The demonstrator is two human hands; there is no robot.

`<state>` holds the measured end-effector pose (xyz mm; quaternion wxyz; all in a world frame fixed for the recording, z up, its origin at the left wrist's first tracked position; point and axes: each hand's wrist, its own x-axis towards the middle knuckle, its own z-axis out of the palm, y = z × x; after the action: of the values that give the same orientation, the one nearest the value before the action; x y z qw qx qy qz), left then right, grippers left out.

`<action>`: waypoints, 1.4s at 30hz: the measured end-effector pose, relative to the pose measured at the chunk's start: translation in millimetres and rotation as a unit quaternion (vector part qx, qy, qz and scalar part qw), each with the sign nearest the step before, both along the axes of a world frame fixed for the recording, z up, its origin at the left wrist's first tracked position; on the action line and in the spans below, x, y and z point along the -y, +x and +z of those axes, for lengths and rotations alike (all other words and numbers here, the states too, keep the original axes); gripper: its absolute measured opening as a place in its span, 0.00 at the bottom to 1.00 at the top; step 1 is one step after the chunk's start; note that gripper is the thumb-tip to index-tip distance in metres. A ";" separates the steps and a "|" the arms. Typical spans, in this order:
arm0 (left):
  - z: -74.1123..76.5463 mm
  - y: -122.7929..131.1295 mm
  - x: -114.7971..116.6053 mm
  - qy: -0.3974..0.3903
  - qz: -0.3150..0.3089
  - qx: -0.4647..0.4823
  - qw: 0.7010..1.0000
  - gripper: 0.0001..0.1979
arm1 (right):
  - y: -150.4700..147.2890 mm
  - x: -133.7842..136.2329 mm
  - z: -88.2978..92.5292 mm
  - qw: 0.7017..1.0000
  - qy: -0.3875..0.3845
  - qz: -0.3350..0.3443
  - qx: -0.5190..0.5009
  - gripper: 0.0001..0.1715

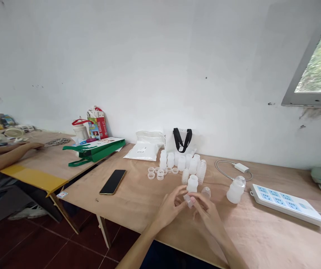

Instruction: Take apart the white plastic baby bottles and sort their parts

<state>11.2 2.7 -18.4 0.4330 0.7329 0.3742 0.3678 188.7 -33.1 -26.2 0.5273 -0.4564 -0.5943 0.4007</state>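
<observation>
Fingers of my left hand and my right hand meet above the front of the table, pinching a small translucent plastic ring between them. Just behind stands an uncapped frosted white bottle. A clear domed cap sits close to my right fingers, partly behind them. Farther right is a frosted bottle with a clear cap on it. Beyond my hands are several white bottles, stacked clear caps and a group of loose rings.
A phone lies to the left; a power strip and a white cable adapter are at the right. By the wall are a white plastic package and a black-handled bag. Another person's arm rests at the left table, near a green bag.
</observation>
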 end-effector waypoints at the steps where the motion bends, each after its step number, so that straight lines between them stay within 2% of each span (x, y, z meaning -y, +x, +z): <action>1: -0.6 -0.7 0.1 0.010 0.003 -0.019 1.000 0.27 | 2.7 -1.3 -0.1 1.000 -0.001 -0.012 -0.005 0.23; 5: -6.7 -3.5 -1.7 0.038 -0.012 -0.086 0.995 0.27 | 19.8 -7.7 -1.0 0.997 0.025 -0.075 0.020 0.23; 10: -18.9 -1.5 -2.6 0.044 -0.033 -0.100 0.993 0.30 | 48.7 -17.6 -3.6 0.973 0.083 -0.194 0.098 0.22; 13: -27.4 3.2 -1.3 0.022 -0.026 -0.109 0.993 0.34 | 58.1 -22.1 -6.3 0.964 0.086 -0.226 0.113 0.23; 16: -31.1 11.2 -3.6 -0.008 -0.015 -0.110 0.994 0.39 | 59.3 -24.5 -9.5 0.965 0.082 -0.223 0.109 0.22; 20: -20.1 28.1 -17.7 -0.014 0.007 -0.109 0.994 0.45 | 57.1 -25.0 -11.8 0.970 0.074 -0.207 0.100 0.21; 24: -5.0 47.4 -37.0 0.016 0.034 -0.134 0.990 0.39 | 55.4 -24.2 -9.8 0.977 0.049 -0.196 0.067 0.24; 28: 0.7 60.6 -47.5 0.066 0.063 -0.191 0.977 0.30 | 54.5 -23.5 -7.9 0.984 0.055 -0.165 0.033 0.27; 33: 3.7 63.1 -41.6 0.077 0.081 -0.226 0.968 0.20 | 56.6 -23.0 -10.0 0.984 0.064 -0.168 -0.011 0.26; 38: -0.3 58.6 -27.0 0.050 0.049 -0.151 0.986 0.21 | 56.1 -21.5 -9.1 0.982 0.091 -0.167 0.018 0.23; 42: -4.7 54.2 -16.8 0.077 0.016 -0.069 0.995 0.20 | 55.9 -18.5 -4.7 0.981 0.076 -0.169 0.050 0.23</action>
<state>65.5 19.4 -23.0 0.3424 0.7817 0.3852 0.3513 244.6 -14.6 -30.9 0.5905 -0.5282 -0.5628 0.2357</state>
